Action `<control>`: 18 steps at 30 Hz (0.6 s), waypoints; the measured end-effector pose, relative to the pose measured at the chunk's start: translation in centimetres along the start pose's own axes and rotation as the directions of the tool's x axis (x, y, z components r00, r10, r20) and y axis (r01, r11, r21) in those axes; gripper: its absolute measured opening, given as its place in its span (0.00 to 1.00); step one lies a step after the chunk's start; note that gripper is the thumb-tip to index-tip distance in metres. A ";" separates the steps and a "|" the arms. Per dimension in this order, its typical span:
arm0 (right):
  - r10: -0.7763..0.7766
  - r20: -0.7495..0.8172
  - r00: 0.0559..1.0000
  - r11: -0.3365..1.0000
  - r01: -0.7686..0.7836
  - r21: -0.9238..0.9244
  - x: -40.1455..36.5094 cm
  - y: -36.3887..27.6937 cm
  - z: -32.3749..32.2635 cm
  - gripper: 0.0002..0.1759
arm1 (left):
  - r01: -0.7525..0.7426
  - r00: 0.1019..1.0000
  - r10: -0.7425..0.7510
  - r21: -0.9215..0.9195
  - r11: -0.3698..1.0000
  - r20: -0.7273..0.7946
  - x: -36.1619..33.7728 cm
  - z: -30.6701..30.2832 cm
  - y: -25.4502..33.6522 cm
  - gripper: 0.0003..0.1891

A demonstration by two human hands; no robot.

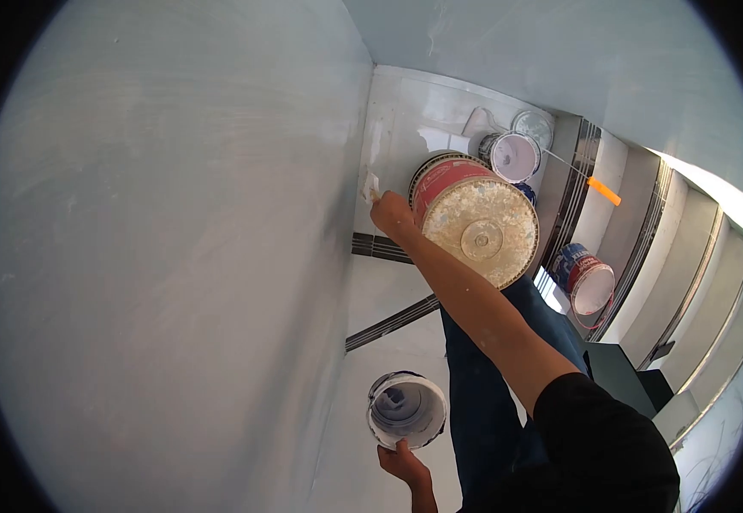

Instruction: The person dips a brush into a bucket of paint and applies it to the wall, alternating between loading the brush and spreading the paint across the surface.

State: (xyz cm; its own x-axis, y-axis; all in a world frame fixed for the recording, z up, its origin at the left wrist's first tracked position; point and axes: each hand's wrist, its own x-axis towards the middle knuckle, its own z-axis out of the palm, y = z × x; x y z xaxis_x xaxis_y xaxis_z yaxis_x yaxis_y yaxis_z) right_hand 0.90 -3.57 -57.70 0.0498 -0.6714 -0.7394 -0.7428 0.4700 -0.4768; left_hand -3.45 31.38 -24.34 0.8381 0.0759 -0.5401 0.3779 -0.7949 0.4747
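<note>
My right hand (394,215) is closed around a small paintbrush (372,186), whose pale end touches the wall low down near the floor. Much of the brush is hidden by my fingers. Held by its rim in my left hand (405,466) is an open paint bucket (407,413), its inside smeared whitish with a little paint at the bottom. Beyond my right forearm stands a large red bucket (440,177) with a paint-spattered lid (482,222).
A smaller paint bucket (512,158) stands behind the large one, by a paint roller with an orange handle (604,191). Another paint bucket (592,286) sits on the stairs (675,256) at the right. A tall grey wall (174,256) fills the left side.
</note>
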 end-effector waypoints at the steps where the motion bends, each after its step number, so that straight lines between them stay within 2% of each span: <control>1: -0.005 0.017 1.000 1.000 0.005 -0.012 1.0 0.5 0.7 0.16 | 0.019 1.000 -0.019 0.009 1.000 -0.002 -0.1 -0.1 -0.1 0.13; 3: -0.029 0.046 0.999 0.999 0.030 -0.034 3.4 1.3 2.1 0.16 | 0.051 0.999 -0.051 0.015 0.999 -0.007 0.2 0.2 -0.3 0.15; 6: -0.159 0.056 0.986 0.987 0.158 0.017 4.0 1.8 3.1 0.17 | 0.051 0.999 -0.052 0.103 0.993 0.005 0.8 -0.6 -1.7 0.17; 9: -0.376 0.052 0.925 0.926 0.373 0.057 1.5 -0.2 2.3 0.18 | 0.082 0.997 -0.082 0.067 0.994 -0.004 0.9 -0.8 -1.2 0.12; 15: -0.404 0.098 0.910 0.883 0.359 0.303 -10.6 -4.9 -6.6 0.17 | 0.052 0.998 -0.051 0.033 0.998 -0.020 1.4 -1.5 -0.6 0.10; 18: -0.434 0.085 0.897 0.844 0.372 0.385 -16.5 -8.1 -10.7 0.17 | -0.064 0.998 0.063 0.093 0.994 0.015 0.5 -2.4 0.8 0.12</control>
State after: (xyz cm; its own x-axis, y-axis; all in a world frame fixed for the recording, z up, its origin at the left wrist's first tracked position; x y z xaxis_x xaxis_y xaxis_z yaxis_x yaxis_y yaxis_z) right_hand -1.07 -2.47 -36.57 0.4240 -0.7573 -0.4967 -0.3515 0.3679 -0.8609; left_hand -1.82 32.24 -22.60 0.8541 0.0163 -0.5199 0.2853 -0.8504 0.4420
